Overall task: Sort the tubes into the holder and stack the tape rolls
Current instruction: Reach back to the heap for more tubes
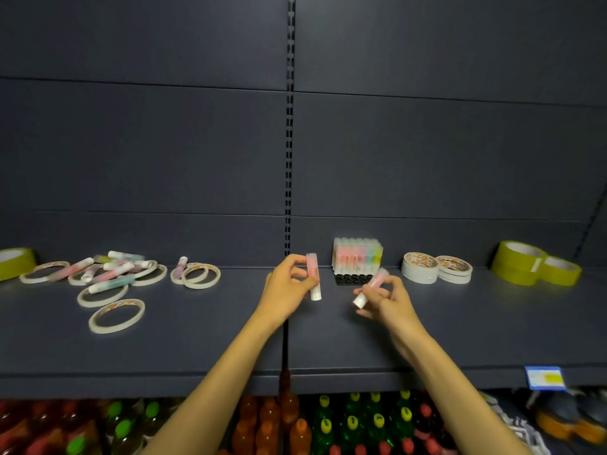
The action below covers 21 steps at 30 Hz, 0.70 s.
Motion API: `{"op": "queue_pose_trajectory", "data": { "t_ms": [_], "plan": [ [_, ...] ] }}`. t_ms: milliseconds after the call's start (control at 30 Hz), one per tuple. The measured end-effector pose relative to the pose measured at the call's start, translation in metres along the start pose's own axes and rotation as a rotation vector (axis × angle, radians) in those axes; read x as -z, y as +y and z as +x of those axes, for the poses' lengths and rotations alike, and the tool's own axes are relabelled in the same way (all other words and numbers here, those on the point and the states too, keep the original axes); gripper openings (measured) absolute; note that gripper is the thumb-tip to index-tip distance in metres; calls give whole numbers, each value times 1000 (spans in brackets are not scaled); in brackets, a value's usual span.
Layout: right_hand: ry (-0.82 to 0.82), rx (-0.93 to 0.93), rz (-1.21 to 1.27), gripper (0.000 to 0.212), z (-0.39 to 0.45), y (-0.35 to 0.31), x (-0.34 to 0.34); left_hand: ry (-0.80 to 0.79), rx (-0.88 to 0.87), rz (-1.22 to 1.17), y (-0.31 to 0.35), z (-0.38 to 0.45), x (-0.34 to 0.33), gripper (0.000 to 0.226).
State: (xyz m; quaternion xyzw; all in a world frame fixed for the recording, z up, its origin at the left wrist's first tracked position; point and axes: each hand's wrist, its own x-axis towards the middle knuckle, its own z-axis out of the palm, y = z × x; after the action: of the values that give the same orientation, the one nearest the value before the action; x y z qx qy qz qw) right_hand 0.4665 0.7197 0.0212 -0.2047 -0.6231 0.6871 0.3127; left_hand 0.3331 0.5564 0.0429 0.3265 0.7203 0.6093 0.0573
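On the dark shelf (460,323), at the back, a black holder (353,278) is packed with standing tubes (pink, blue and yellow). Just in front, the left hand (289,285) pinches a pink tube (313,276) upright, and the right hand (382,298) has its fingers curled round a tilted pink tube (371,287). Loose tubes (111,270) lie over thin white tape rings (116,316) at left. Two low stacks of tape rolls (437,268) sit right of the holder, then yellow tape rolls (535,267). Bottles (354,425) below look blurry.
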Motion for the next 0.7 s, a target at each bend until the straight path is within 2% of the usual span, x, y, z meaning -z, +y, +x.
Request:
{"op": "queue_pose_trajectory", "data": {
  "t_ms": [67, 167, 300, 467, 700],
  "plan": [
    [7, 34, -48, 10, 17, 7, 11, 5, 17, 14, -8, 14, -12, 22],
    [22, 74, -184, 6, 46, 15, 28, 21, 27, 19, -18, 37, -31, 19],
    [19, 141, -301, 17, 78, 18, 44, 61, 10, 83, -33, 61, -54, 18],
    [31, 321, -431, 43, 101, 19, 50, 111, -118, 145, -44, 85, -75, 29],
    [46, 510, -555, 44, 135, 24, 48, 25, -224, 354, -55, 115, -95, 43]
  ]
}}
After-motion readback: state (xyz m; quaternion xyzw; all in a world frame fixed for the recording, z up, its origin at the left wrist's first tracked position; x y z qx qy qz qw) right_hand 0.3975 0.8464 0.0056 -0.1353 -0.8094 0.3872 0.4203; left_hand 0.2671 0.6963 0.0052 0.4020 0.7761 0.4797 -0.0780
